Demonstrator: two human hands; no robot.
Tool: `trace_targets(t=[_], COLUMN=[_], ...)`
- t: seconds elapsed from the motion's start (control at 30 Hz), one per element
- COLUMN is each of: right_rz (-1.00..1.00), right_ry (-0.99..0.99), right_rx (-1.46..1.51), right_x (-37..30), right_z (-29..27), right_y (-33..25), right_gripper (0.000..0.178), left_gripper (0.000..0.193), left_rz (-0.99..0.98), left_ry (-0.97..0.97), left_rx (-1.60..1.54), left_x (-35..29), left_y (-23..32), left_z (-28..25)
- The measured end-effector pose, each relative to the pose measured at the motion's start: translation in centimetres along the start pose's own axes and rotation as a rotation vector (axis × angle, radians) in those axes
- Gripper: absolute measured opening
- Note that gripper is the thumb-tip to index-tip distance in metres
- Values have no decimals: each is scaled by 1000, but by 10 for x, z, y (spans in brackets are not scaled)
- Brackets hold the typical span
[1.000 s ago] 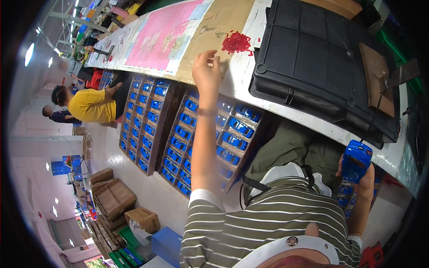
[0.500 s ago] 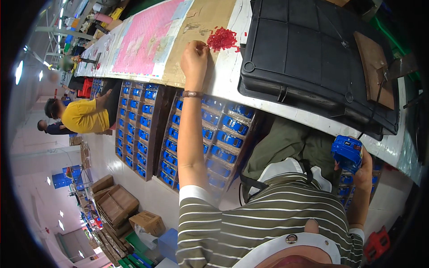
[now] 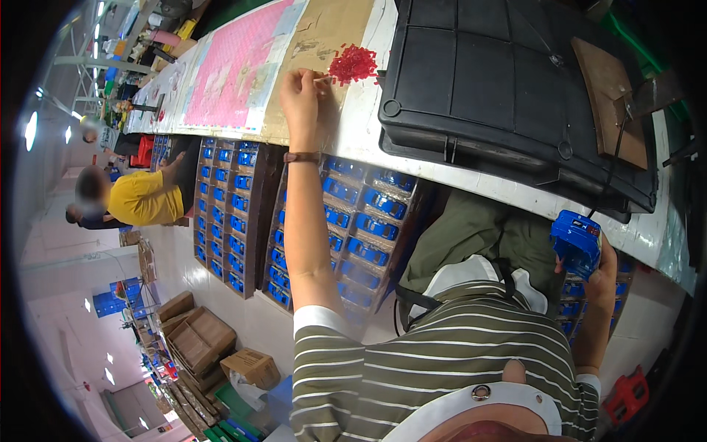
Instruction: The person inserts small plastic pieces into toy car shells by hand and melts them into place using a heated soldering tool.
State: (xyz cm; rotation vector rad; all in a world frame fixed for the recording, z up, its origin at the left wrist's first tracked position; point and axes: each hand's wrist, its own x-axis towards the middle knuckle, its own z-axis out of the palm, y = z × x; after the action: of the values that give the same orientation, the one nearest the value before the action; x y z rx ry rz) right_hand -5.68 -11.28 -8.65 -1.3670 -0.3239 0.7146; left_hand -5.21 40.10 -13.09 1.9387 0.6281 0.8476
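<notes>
- The left hand (image 3: 300,97) is over the brown strip (image 3: 324,35) of the tabletop (image 3: 353,136), fingertips just beside the pile of red pieces (image 3: 353,65).
- One second ago its fingers were loosely spread; now thumb and fingertips are drawn closer together. Whether this grip pinches a piece, I cannot tell.
- Half a second ago the fingertips were right at the pile's edge; now they sit slightly farther left of it.
- The right hand (image 3: 602,276) keeps its grip closed around the blue car body (image 3: 577,234), near the tabletop's front edge, its hollow underside showing as before.
- The black tray (image 3: 471,81) remains on the tabletop, to the right of the red pieces.
</notes>
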Motion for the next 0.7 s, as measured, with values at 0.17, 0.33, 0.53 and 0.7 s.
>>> trace_targets(t=[0.17,0.33,0.53,0.7], right_rz=[-15,5,-44,-62], right_ry=[25,25,44,32], right_rx=[-13,0,3,0], right_x=[-4,-2,-2,-4], right_z=[-5,-2,-1,0], right_y=[2,0,-1,-9], right_gripper=[94,96,98,95], left_gripper=[9,23,23,17], left_rz=[-262,-281,-245,-272], left_ry=[-172,-350,-469,-614], left_rx=[-629,-895,-892,-947], left_x=[-14,-42,-78,-101], left_y=[40,92,148,177], left_z=[-6,-11,0,11])
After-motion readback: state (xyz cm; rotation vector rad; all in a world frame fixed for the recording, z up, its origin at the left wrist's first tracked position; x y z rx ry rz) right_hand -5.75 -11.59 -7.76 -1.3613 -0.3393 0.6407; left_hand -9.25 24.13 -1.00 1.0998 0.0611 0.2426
